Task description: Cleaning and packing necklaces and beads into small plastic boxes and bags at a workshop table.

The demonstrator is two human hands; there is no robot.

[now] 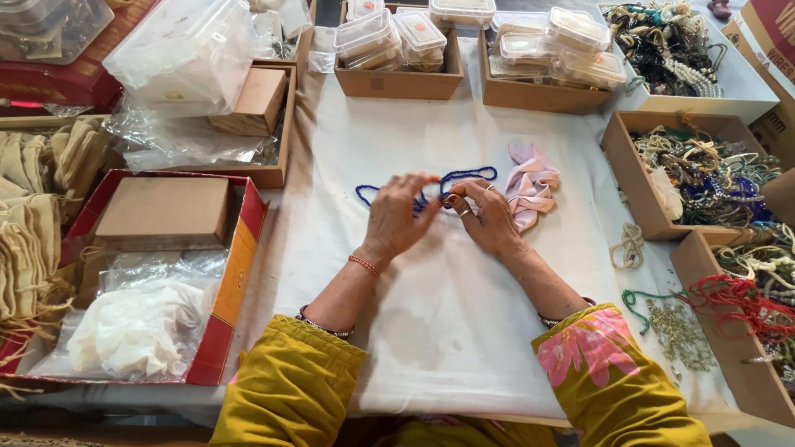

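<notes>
Mustard-yellow sleeves, pushed up past the elbows, the right one patched with pink flowers at 5 o'clock. Red bead bracelet on the left wrist. Rings on the right hand.

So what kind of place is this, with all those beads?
Probably a jewellery-making or packing workshop. Both hands, left hand and right hand, work a blue bead string on a white cloth, beside boxes of necklaces and clear plastic containers.

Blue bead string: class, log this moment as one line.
left hand: pinching blue bead string | right hand: pinching same string | pink cloth: beside right hand
</notes>
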